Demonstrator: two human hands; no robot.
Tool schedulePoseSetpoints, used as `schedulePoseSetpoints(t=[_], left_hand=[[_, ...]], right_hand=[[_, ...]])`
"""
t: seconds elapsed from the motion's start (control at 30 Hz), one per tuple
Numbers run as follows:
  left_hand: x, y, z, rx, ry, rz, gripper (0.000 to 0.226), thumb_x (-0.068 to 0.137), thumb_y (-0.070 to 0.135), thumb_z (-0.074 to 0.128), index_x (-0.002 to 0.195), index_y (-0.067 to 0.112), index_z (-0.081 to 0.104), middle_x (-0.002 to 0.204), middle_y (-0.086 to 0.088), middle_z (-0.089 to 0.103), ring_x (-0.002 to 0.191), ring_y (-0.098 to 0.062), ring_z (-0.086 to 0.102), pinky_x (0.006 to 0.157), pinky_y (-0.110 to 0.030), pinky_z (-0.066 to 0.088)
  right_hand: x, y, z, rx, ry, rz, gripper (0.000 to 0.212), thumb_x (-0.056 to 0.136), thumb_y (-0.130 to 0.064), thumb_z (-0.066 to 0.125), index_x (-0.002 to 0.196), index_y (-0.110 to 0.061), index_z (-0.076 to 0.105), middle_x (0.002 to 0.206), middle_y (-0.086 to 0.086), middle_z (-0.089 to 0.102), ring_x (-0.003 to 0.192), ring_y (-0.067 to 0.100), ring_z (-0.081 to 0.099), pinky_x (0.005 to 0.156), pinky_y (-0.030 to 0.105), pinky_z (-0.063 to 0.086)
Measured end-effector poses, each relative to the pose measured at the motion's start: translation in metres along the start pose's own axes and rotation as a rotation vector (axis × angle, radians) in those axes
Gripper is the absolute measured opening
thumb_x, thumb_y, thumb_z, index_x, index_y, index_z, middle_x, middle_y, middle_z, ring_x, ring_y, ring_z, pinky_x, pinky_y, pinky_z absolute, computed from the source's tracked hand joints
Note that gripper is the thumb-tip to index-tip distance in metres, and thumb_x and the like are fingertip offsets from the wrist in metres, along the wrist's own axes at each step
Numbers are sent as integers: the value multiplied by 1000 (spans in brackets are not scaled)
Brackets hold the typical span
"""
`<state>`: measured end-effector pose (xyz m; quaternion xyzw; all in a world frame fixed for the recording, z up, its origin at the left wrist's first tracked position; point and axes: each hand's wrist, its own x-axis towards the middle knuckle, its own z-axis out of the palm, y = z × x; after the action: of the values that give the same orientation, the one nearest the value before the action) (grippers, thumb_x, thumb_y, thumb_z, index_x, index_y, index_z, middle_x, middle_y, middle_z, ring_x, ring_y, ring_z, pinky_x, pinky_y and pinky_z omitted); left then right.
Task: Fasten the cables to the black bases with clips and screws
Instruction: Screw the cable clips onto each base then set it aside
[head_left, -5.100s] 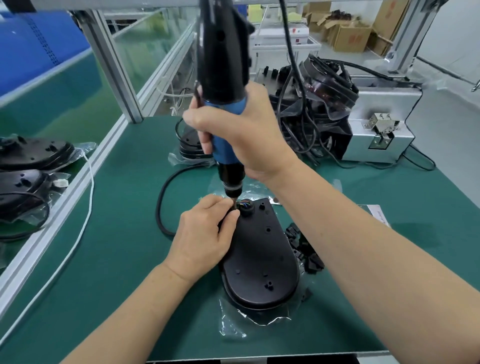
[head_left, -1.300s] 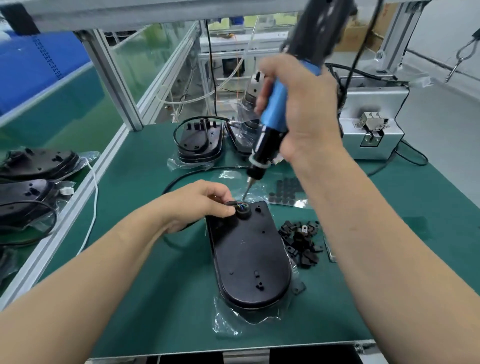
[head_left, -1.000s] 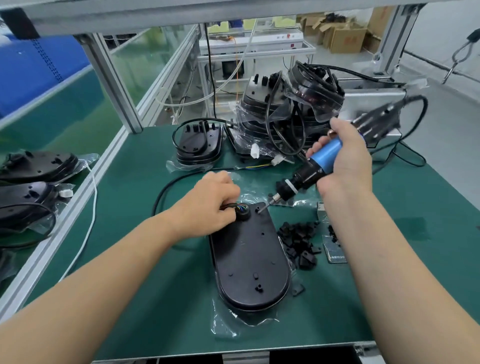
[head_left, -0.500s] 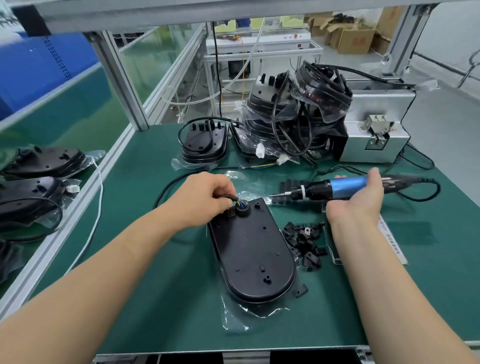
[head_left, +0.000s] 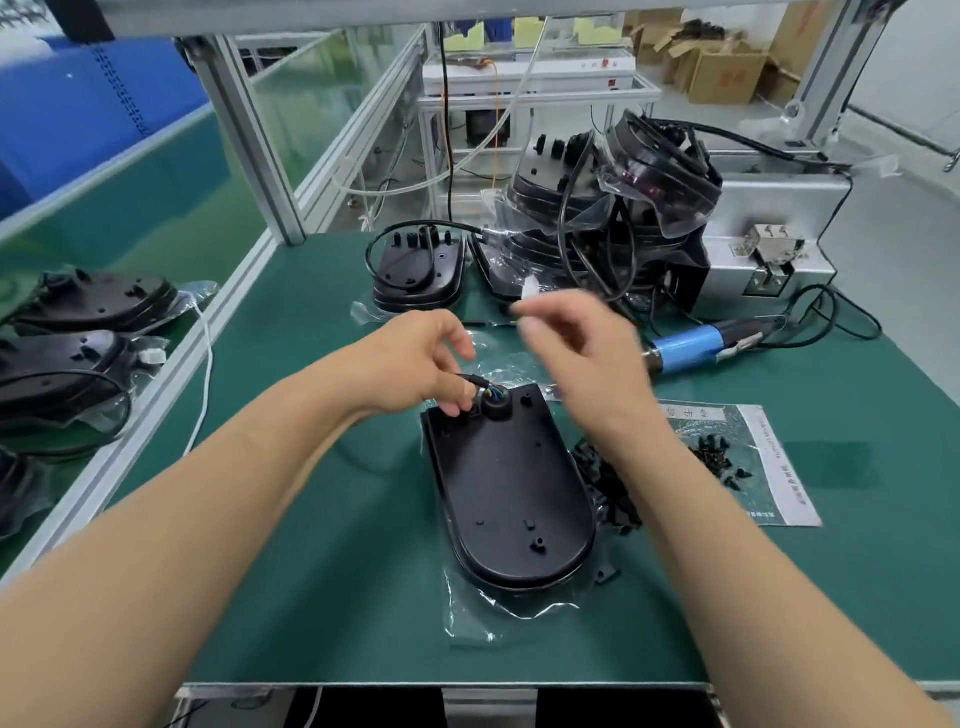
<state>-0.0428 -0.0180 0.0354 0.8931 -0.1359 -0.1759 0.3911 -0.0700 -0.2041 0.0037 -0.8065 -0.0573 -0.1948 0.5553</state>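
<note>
A black oval base (head_left: 511, 488) lies flat on clear plastic in the middle of the green mat. At its far end a black cable (head_left: 475, 379) with coloured wires enters a round boss. My left hand (head_left: 421, 364) pinches that cable right at the boss. My right hand (head_left: 576, 343) hovers just above and behind the base, blurred, fingers apart and holding nothing. The blue electric screwdriver (head_left: 696, 348) lies on the mat to the right of my right hand. A heap of black clips (head_left: 608, 493) sits against the base's right edge.
Small black screws (head_left: 719, 457) lie on a printed sheet (head_left: 779, 467) at the right. A stack of bagged bases with cables (head_left: 602, 218) and another base (head_left: 418, 270) stand at the back. A metal screw feeder (head_left: 769, 244) is at the back right. More bases (head_left: 78, 332) lie beyond the left rail.
My right hand has laid the screwdriver down on the mat at the right and let go. It has moved left toward the base's far end. My left hand has stayed on the cable.
</note>
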Motion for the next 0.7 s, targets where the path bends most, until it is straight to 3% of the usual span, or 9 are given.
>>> schedulePoseSetpoints(t=[0.07, 0.17, 0.33, 0.57, 0.7], left_hand=[[0, -1, -2, -31, -17, 1, 34, 81, -4, 71, 105, 7, 51, 75, -9, 74, 64, -17, 69, 62, -21, 48], [-2, -4, -2, -101, -25, 4, 34, 81, -10, 66, 104, 7, 50, 77, -10, 75, 66, -17, 69, 57, -17, 46], [-4, -15, 2, -271, 20, -17, 30, 83, -10, 63, 107, 5, 52, 75, -10, 74, 66, -16, 69, 57, -21, 45], [-4, -21, 2, -431, 50, -65, 30, 83, -5, 67, 105, 9, 52, 79, -13, 73, 68, -16, 68, 58, -22, 44], [-7, -24, 4, -353, 110, -62, 31, 81, -3, 71, 103, 10, 54, 78, -9, 72, 69, -13, 66, 61, -25, 46]], right_hand=[[12, -3, 6, -56, -411, 33, 8, 90, -18, 72, 96, -14, 76, 87, 0, 71, 78, 7, 57, 78, 28, 47], [30, -3, 8, 9, -680, 96, 12, 87, -16, 77, 96, -8, 74, 80, 4, 69, 73, 9, 54, 69, 23, 44], [52, -2, 8, -155, -872, 98, 14, 84, -20, 79, 94, -13, 73, 85, 1, 72, 74, 4, 59, 71, 17, 45], [61, 6, 9, -25, -1000, 229, 13, 86, -15, 77, 95, -11, 69, 76, -10, 67, 68, 1, 55, 64, 15, 43], [67, 4, 13, -108, -1043, 234, 13, 84, -15, 79, 92, -9, 70, 77, -2, 63, 70, 10, 49, 64, 20, 39]])
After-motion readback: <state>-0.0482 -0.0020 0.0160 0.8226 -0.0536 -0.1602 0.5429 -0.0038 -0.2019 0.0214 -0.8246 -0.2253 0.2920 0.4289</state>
